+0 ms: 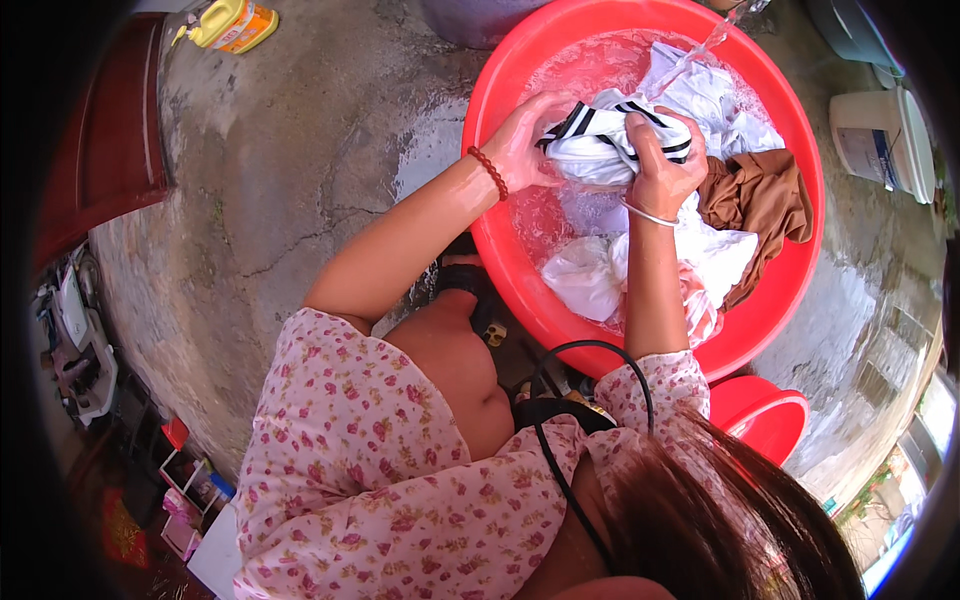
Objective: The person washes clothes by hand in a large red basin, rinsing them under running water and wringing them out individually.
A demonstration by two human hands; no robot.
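A large red plastic basin (495,247) holds wet laundry in shallow, sudsy water. Above the water, my right hand (664,161) grips a bunched white garment with black stripes (600,154). My left hand (529,142), with a red bead bracelet at its wrist, is spread around the garment's left end; how firmly it holds is hard to tell. Behind them in the basin lies a white cloth (701,94), under a stream of water (724,30) falling from the upper right. A brown garment (761,191) rests along the right side, and more white clothes (585,277) lie nearer me.
A smaller red basin (757,420) stands by the large one's near right edge. A white lidded bucket (874,142) is at the right, a yellow detergent jug (236,26) at the upper left. Wet concrete floor (300,150) surrounds the basin.
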